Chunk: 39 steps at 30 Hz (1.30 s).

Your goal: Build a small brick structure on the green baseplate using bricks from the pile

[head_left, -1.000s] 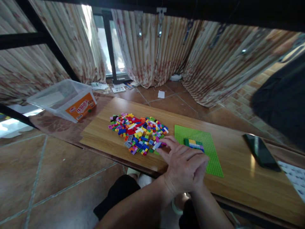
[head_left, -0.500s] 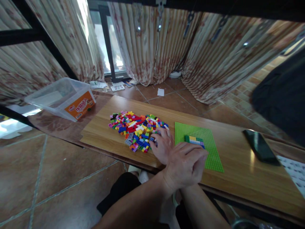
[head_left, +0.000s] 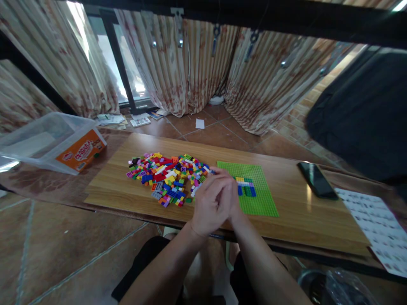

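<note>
My left hand [head_left: 207, 209] and my right hand [head_left: 230, 195] are close together, overlapping in view, over the strip between the brick pile and the baseplate. Both have curled fingers. Whatever they may hold is hidden behind the knuckles. A pile of loose, many-coloured toy bricks [head_left: 165, 173] lies just left of my hands. On the right, the green studded baseplate [head_left: 263, 199] is partly covered by my right hand. A small flat build of bricks [head_left: 247, 186] in yellow, white, lilac, green and blue is on it.
A clear plastic box [head_left: 51, 144] with an orange label stands at the left end. A dark phone [head_left: 317, 180] and a printed sheet [head_left: 372, 220] lie to the right on the wooden board [head_left: 292, 224]. Below the right side are a metal bowl [head_left: 310, 281] and clear plastic wrap [head_left: 346, 286].
My crossed arms have uncrossed. My left hand has come back left from over the baseplate, and my right hand has drawn away from the pile to meet it. The view has swung right.
</note>
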Available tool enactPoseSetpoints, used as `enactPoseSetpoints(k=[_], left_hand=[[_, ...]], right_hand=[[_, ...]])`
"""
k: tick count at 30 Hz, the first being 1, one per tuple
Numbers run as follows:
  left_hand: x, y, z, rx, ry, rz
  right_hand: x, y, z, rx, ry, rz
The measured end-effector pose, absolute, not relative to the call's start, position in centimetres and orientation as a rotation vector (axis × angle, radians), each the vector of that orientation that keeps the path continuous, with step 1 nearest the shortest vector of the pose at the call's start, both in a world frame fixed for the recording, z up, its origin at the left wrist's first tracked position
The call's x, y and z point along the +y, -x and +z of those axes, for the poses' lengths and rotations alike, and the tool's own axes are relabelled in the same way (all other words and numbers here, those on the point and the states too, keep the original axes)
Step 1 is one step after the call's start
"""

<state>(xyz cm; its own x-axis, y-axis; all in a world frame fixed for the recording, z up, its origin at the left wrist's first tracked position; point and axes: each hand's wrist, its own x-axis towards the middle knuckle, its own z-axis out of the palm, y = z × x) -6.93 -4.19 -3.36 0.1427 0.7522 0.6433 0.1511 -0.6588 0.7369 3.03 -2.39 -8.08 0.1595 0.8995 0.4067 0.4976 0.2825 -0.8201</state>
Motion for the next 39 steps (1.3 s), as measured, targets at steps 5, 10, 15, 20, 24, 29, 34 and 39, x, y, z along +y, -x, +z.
enactPoseSetpoints(k=[5,10,15,20,24,29,34,39], left_hand=[[-2.2,6.9,-4.3,1.076,-1.831,1.424],[-1.7,6.0,-5.4,1.099,-1.871,1.236],[-1.9,4.5,-6.1,1.091,-1.982,1.08],[-1.7,3.0,-6.9,1.09,-2.072,0.983],[-1.7,2.3,-7.2,1.108,-2.14,0.885],[-1.6,1.8,-7.2,1.15,-2.19,0.792],[-1.5,1.6,-7.4,1.135,-2.171,0.781],[-1.5,1.9,-7.1,1.15,-2.171,0.746]], right_hand=[[-2.9,-6.3,-5.7,-1.147,1.523,0.394],[-4.2,-11.2,-5.9,-0.973,1.584,0.436],[-5.3,-15.4,-7.7,-0.867,1.505,0.698],[-5.4,-15.9,-8.4,-0.889,1.53,0.847],[-5.1,-15.6,-8.2,-1.03,1.614,0.855],[-5.0,-15.9,-7.8,-1.166,1.759,0.729],[-5.4,-16.1,-7.7,-1.31,1.726,0.632],[-6.5,-16.1,-7.3,-1.593,1.73,0.613]])
